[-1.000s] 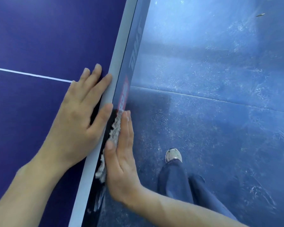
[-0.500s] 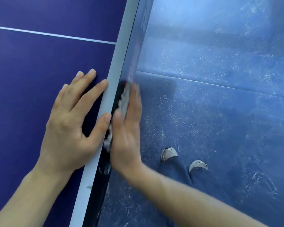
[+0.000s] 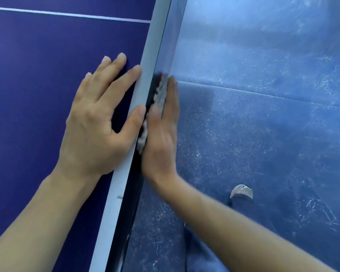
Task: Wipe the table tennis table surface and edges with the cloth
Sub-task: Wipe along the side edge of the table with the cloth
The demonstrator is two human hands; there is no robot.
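Observation:
The dark blue table tennis table [image 3: 37, 79] fills the left half, with a pale border stripe along its edge [image 3: 145, 75] and a dark side face below it. My left hand [image 3: 98, 118] lies flat on the tabletop, fingers spread, thumb on the border stripe. My right hand [image 3: 161, 134] presses a grey fluffy cloth [image 3: 161, 93] flat against the table's side face with straight fingers. Most of the cloth is hidden behind that palm.
A white centre line [image 3: 67, 14] crosses the tabletop at the top. To the right is a scuffed blue floor [image 3: 263, 124] with a seam. My legs in dark trousers and one light shoe [image 3: 241, 191] stand close beside the table edge.
The right hand has slid the cloth along the side face away from me. The left hand has moved along the tabletop with it. The view has shifted, and one shoe has left it.

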